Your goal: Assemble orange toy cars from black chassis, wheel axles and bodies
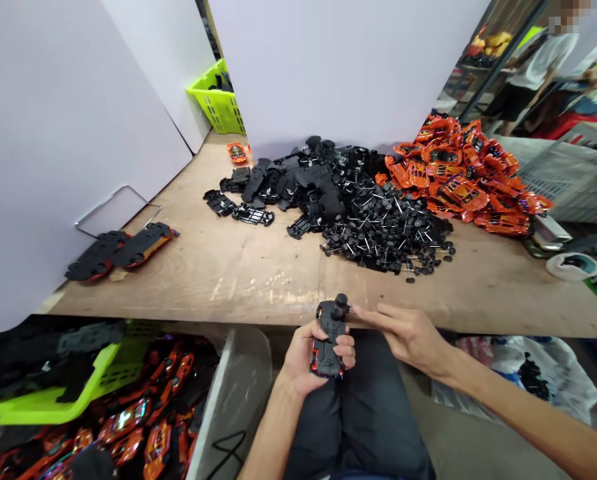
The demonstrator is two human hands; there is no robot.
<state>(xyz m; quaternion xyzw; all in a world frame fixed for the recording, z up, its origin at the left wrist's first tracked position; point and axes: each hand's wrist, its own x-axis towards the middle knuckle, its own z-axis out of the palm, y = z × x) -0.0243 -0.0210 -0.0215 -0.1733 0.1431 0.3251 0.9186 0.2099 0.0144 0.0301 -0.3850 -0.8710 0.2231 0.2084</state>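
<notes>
My left hand (298, 360) is wrapped round a toy car (329, 343), held with its black underside facing up and bits of orange body showing along the edges. At the far end of the car a small black wheel piece (341, 305) stands out. The fingertips of my right hand (408, 337) are pinched together at its right side; the exact grip is small and blurred. Past the hands, on the table, lies a heap of black wheels on metal axles (383, 227). Black car bases (298, 177) are piled behind it.
Orange car bodies (463, 177) are heaped at the right of the wooden table (218, 280). Two cars (123, 252) lie upside down at left near a bent wire (118, 193). Below left, a green basket (91, 387) sits over orange cars. A white tape roll (572, 267) lies at right.
</notes>
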